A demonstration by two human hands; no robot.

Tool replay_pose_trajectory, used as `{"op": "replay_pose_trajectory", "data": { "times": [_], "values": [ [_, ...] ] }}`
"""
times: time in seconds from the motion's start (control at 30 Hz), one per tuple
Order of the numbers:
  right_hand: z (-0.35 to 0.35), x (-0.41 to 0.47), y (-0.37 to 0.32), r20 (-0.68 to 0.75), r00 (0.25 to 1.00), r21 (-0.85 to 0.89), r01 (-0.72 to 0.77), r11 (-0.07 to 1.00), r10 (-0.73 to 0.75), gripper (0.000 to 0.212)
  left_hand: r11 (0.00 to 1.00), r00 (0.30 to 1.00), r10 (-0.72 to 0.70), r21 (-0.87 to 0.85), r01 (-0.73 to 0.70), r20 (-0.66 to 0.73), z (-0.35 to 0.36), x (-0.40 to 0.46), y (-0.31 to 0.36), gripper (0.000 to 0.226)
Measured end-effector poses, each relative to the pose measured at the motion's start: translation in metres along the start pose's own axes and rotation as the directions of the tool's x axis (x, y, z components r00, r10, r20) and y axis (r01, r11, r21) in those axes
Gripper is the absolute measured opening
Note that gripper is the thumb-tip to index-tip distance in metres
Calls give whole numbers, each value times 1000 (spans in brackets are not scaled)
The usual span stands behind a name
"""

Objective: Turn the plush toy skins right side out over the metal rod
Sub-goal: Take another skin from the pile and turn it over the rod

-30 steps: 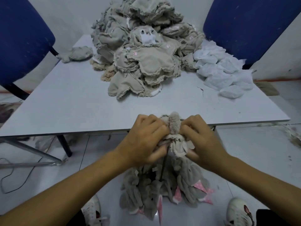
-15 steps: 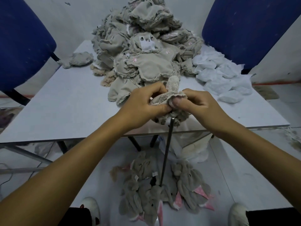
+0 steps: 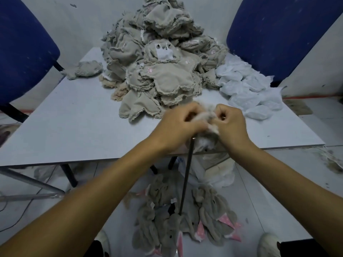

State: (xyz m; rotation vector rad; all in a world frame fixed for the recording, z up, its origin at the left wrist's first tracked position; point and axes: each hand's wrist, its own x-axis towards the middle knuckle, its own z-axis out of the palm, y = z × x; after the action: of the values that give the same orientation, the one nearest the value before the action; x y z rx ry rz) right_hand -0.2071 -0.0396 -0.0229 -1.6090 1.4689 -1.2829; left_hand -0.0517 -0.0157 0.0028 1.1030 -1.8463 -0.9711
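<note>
Grey-beige plush skin (image 3: 206, 117) sat bunched at the top of the metal rod (image 3: 187, 171), above the desk (image 3: 74, 127) edge. Left hand (image 3: 178, 128) & right hand (image 3: 230, 125) both pinched its fabric, fingers curled round it. Step in hand, prob.: working the skin over the rod tip. Next move likely needs pulling the fabric down w/ both hands till the fur side shows. Finished skins (image 3: 185, 225) lay on the floor round the rod's base; unturned pile (image 3: 157, 67) waited on the desk.

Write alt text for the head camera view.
Two hands, left hand and right hand, grip a plush toy skin atop a metal rod at the table edge. A pile of beige skins sits behind; finished toys lie on the floor.
</note>
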Motion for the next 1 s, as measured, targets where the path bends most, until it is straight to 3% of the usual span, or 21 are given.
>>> {"op": "replay_pose_trajectory", "data": {
  "times": [0.07,0.1,0.23,0.33,0.4,0.5,0.57,0.63,0.7,0.8,0.87,1.0],
  "values": [
    [1,6,9,-79,995,-23,-60,998,58,46,988,999,-1,157,-6,45,9,0,4,26],
    [3,8,10,-67,994,14,-81,997,82,46,988,999,-28,150,23,35,8,1,5,27],
    [4,5,4,162,987,121,-24,992,4,29,988,989,-142,-61,144,35,-17,8,-2,19],
    [2,0,3,233,971,260,-16,965,-47,23,979,989,-144,-141,149,42,-21,9,-4,19],
    [4,-1,4,341,940,408,-129,904,-20,12,975,988,-152,-163,150,-2,-22,12,-5,20],
    [2,-1,0,572,820,566,-382,731,-14,41,962,986,-166,-224,154,-36,-32,14,-6,13],
    [-2,1,-4,647,761,571,-435,697,-55,39,964,986,-145,-234,122,-82,-32,16,-8,13],
    [-4,4,-6,618,785,480,-332,812,-44,27,989,968,-113,-119,88,-222,-24,16,-11,16],
    [-3,5,-5,506,862,342,-173,924,-25,20,993,918,-44,80,82,-394,-12,16,-17,19],
    [5,1,-9,371,925,242,-13,970,-80,20,981,864,15,176,85,-503,-5,16,-21,20],
    [7,-1,-13,302,946,223,52,974,-119,23,995,897,-14,85,57,-442,-12,19,-17,19],
    [-2,1,-11,181,975,105,111,988,-129,28,960,996,-56,-279,34,-71,-28,17,-15,14]
  ]
}}
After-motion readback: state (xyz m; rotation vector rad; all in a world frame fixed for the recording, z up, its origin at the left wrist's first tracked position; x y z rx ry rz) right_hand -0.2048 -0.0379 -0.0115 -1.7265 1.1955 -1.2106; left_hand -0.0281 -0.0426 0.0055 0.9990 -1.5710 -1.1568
